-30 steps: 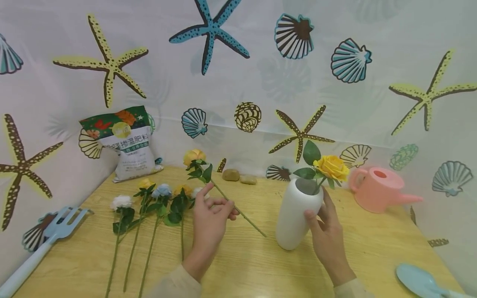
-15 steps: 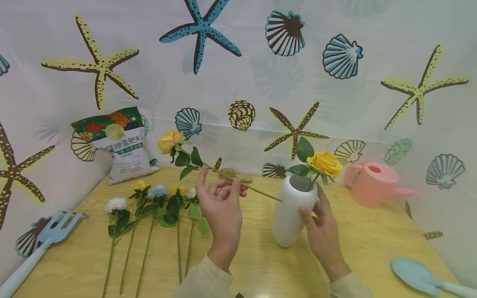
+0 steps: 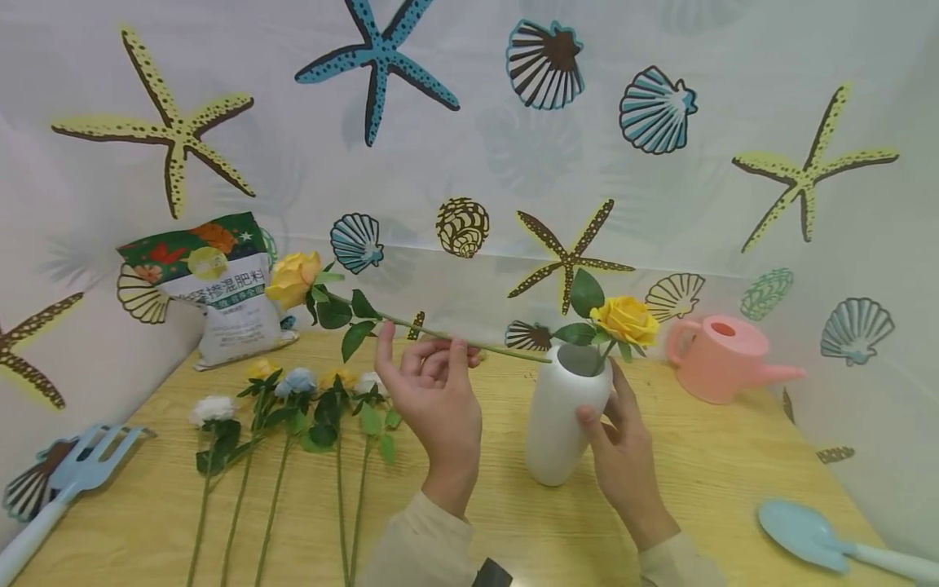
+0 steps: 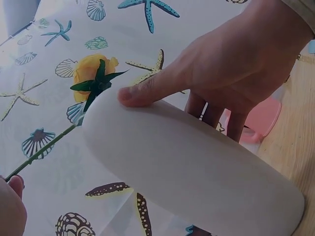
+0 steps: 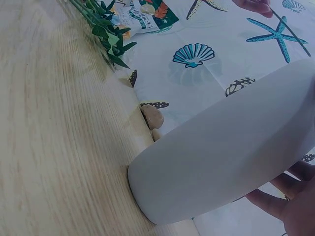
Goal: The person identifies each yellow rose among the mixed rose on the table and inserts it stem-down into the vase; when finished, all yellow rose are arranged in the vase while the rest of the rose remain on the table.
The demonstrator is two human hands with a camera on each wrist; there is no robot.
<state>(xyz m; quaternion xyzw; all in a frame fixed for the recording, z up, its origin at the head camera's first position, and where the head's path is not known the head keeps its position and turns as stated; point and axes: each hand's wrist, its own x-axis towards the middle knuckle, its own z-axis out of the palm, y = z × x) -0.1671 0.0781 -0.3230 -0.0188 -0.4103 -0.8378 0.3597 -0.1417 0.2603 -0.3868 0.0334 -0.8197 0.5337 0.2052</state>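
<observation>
My left hand (image 3: 425, 352) pinches the green stem of a yellow rose (image 3: 293, 277) and holds it nearly level above the table. The cut end of the stem reaches the mouth of a white vase (image 3: 561, 424). My right hand (image 3: 609, 403) grips that vase from the right, thumb on the front and fingers behind. The vase leans a little and holds another yellow rose (image 3: 627, 319). The left wrist view shows the vase (image 4: 197, 172), the right hand's thumb on it and that rose (image 4: 91, 73). In the right wrist view the vase (image 5: 231, 162) fills the frame.
Several flowers (image 3: 293, 391) lie in a row on the wooden table (image 3: 734, 473), left of the hands. A fertiliser bag (image 3: 216, 285) leans at the back left. A blue rake (image 3: 73, 473), a pink watering can (image 3: 722, 359), a blue trowel (image 3: 807, 530) and stones (image 5: 152, 117) lie around.
My left hand has lifted the yellow rose off the table and swung it level, with its stem end now at the vase mouth. The right hand has stayed on the vase.
</observation>
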